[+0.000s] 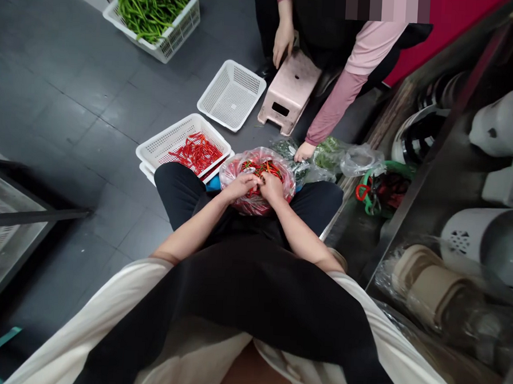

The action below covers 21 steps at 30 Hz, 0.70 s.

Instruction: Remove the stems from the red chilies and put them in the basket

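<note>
A clear plastic bag (pixel 255 207) of red chili peppers (pixel 275 169), some with green stems, sits open between my knees. Above it, my left hand (pixel 243 187) and my right hand (pixel 272 188) meet with their fingers pinched together. A red chili pepper seems to be between the fingertips, though they mostly hide it. Just beyond my left knee, loose red chilies (pixel 197 153) lie in a white perforated basket (pixel 159 148), which rests on another basket.
Opposite me, a co-worker's hand (pixel 305 152) touches bagged greens (pixel 327 153) on the floor. A pink stool (pixel 293 79), a white basket (pixel 233 93) and a basket of green peppers (pixel 152 6) stand farther away. Shelving with pots (pixel 469 237) lines the right.
</note>
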Motion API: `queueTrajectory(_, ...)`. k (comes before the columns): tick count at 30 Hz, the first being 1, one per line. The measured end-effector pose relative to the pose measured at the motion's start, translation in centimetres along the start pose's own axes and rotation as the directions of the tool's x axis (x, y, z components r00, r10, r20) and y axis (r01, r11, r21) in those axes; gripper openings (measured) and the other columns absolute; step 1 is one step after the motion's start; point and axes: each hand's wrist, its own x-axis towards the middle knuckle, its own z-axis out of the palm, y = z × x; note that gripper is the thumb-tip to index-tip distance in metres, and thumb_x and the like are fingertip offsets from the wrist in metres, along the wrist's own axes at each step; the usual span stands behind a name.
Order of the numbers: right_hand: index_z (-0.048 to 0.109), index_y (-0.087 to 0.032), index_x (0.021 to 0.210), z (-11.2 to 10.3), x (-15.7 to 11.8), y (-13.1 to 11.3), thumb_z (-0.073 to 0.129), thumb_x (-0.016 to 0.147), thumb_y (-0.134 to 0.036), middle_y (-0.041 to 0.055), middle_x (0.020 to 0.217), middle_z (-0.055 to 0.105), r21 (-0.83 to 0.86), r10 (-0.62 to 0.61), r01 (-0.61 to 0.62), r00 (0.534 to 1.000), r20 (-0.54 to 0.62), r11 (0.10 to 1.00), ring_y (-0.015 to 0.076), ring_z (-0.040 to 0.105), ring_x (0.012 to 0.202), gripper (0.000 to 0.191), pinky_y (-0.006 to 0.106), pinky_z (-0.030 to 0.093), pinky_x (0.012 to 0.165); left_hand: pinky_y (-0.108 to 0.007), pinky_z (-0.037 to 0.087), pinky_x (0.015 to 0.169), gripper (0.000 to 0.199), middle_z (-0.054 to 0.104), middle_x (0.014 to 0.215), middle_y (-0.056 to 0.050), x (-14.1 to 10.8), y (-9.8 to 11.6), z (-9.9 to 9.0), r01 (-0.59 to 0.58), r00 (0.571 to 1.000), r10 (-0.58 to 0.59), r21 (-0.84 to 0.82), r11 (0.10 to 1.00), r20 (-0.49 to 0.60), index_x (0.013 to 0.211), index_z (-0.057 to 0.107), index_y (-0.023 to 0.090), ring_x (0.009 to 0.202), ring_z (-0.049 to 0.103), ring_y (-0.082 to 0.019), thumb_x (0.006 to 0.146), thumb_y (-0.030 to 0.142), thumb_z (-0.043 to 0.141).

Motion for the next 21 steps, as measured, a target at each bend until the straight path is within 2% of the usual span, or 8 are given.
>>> queueTrajectory(2,0.053,-0.021,0.078,-0.7,0.3,0.9,0.065,0.081,-0.041,0.0033,0.075,0.067,0.225,0.131,-0.160,0.981,0.141,0.961,0.0128,0.053,0.060,0.024,0.023,0.038,0.054,-0.018,0.034,0.052,0.016,0.056,0.057,0.004,0.0,0.6,-0.1,0.028,0.994,-0.030,-0.022,0.999,-0.103,0.094,0.063,0.018,0.050,0.046,-0.007,0.079,0.021,0.065)
queueTrajectory(5,0.054,-0.020,0.091,-1.7,0.4,1.8,0.054,0.089,-0.056,0.0061,0.078,0.072,0.592,0.188,-0.358,0.925,0.329,0.722,0.0083,0.045,0.047,0.036,0.020,0.036,0.047,-0.018,0.031,0.048,0.012,0.053,0.055,0.006,0.1,1.3,-0.4,0.137,0.959,-0.152,-0.077,0.988,-0.238,0.095,0.058,0.020,0.045,0.043,-0.007,0.083,0.020,0.056)
queueTrajectory(7,0.055,-0.019,0.095,-2.1,0.3,1.8,0.049,0.092,-0.058,0.0082,0.083,0.074,0.702,0.167,-0.396,0.913,0.374,0.592,0.0073,0.044,0.045,0.040,0.020,0.036,0.045,-0.019,0.029,0.047,0.007,0.048,0.051,0.006,0.3,1.5,-0.3,0.187,0.947,-0.187,-0.026,0.982,-0.261,0.085,0.058,0.019,0.043,0.038,-0.008,0.086,0.022,0.053)
queueTrajectory(9,0.058,-0.019,0.102,-2.2,0.0,1.2,0.045,0.094,-0.059,0.0068,0.082,0.073,0.739,0.136,-0.396,0.911,0.388,0.545,0.0068,0.044,0.045,0.042,0.020,0.036,0.045,-0.021,0.033,0.050,0.011,0.050,0.052,0.004,0.5,1.5,0.2,0.122,0.969,-0.086,0.144,0.982,-0.232,0.076,0.061,0.018,0.047,0.041,-0.009,0.083,0.026,0.058)
queueTrajectory(13,0.061,-0.021,0.105,-1.6,-0.3,-0.2,0.042,0.093,-0.063,-0.0005,0.066,0.063,0.681,0.120,-0.347,0.926,0.358,0.645,0.0078,0.044,0.044,0.047,0.021,0.036,0.045,-0.024,0.041,0.067,0.011,0.062,0.066,0.000,0.9,1.5,1.0,-0.129,0.988,0.152,0.504,0.854,-0.004,0.066,0.067,0.020,0.065,0.054,-0.014,0.073,0.028,0.070)
queueTrajectory(17,0.054,-0.020,0.065,-0.8,-0.1,0.0,0.055,0.085,-0.062,-0.0028,0.054,0.049,0.358,0.131,-0.170,0.983,0.131,0.918,0.0099,0.043,0.051,0.047,0.022,0.032,0.047,-0.025,0.036,0.063,0.016,0.054,0.056,0.001,0.7,1.0,0.4,-0.106,0.980,0.190,0.654,0.749,-0.059,0.063,0.065,0.021,0.057,0.046,-0.014,0.072,0.032,0.071)
queueTrajectory(19,0.045,-0.020,0.055,-0.4,-0.2,0.5,0.058,0.081,-0.063,-0.0030,0.051,0.044,0.291,0.089,-0.098,0.995,0.044,0.952,0.0097,0.040,0.051,0.052,0.022,0.031,0.047,-0.025,0.036,0.063,0.016,0.052,0.056,0.002,0.5,0.6,-0.2,-0.111,0.980,0.193,0.682,0.723,-0.046,0.065,0.065,0.021,0.056,0.044,-0.014,0.072,0.034,0.071)
queueTrajectory(21,0.042,-0.021,0.056,-0.4,-0.5,1.0,0.051,0.084,-0.067,-0.0036,0.050,0.041,0.389,0.068,-0.108,0.991,0.115,0.915,0.0092,0.034,0.048,0.054,0.022,0.030,0.046,-0.025,0.038,0.066,0.015,0.056,0.061,0.002,0.3,0.2,-0.7,-0.187,0.980,0.187,0.643,0.743,0.068,0.072,0.068,0.021,0.061,0.048,-0.014,0.076,0.035,0.067)
